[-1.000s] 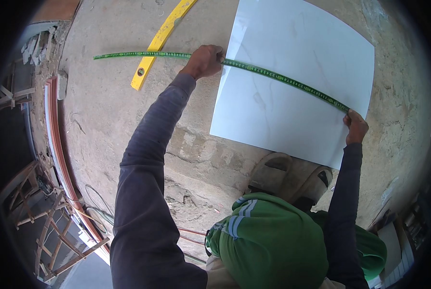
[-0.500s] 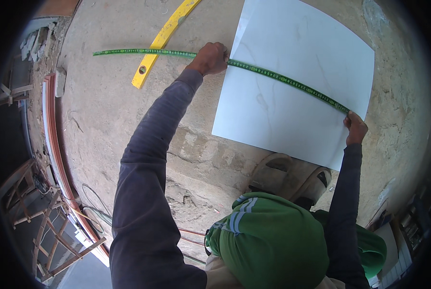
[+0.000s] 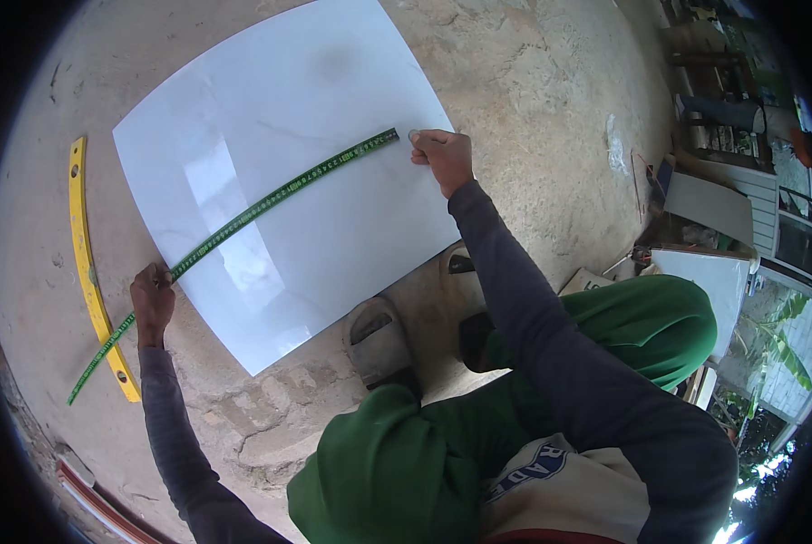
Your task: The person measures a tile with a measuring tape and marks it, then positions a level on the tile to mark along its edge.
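One green tape (image 3: 265,204), diagonal, lower-left to upper-right

right grip (image 3: 437,159): now off the green tape (image 3: 283,192) | tape end: lies free on the white panel (image 3: 324,231), just left of right grip | head view: turned, showing a leafy plant (image 3: 780,343) well right of right grip

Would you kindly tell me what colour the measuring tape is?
The measuring tape is green, clearest in the head view.
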Tool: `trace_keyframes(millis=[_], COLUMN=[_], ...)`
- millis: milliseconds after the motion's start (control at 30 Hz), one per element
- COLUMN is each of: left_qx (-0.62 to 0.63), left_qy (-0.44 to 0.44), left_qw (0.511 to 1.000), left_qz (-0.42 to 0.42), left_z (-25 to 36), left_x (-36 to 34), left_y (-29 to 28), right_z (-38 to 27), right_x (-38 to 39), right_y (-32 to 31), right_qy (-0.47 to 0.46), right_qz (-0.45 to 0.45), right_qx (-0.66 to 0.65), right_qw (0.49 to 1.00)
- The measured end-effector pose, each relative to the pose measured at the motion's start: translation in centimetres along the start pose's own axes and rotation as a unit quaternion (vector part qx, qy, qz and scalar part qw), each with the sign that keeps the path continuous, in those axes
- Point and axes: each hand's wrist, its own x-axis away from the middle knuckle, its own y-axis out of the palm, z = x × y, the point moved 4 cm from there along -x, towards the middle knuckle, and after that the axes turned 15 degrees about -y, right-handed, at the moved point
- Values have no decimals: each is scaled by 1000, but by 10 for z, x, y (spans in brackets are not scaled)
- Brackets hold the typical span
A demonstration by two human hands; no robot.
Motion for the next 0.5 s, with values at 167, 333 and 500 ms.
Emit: trace_keyframes(millis=[167, 333, 500], left_qx=[-7, -11, -5], left_qy=[-14, 4, -12], left_qw=[1000, 1000, 1000], left_qz=[9, 8, -3], left_z=[-9, -9, -4], left_x=[3, 1, 1], left_y=[1, 1, 0], right_z=[0, -4, 0], right_x=[10, -4, -19], right_y=[4, 15, 23], right_qy=[7, -7, -19], right_qz=[24, -1, -32], right_qx=[-5, 17, 56], right_qw=[1000, 1000, 998])
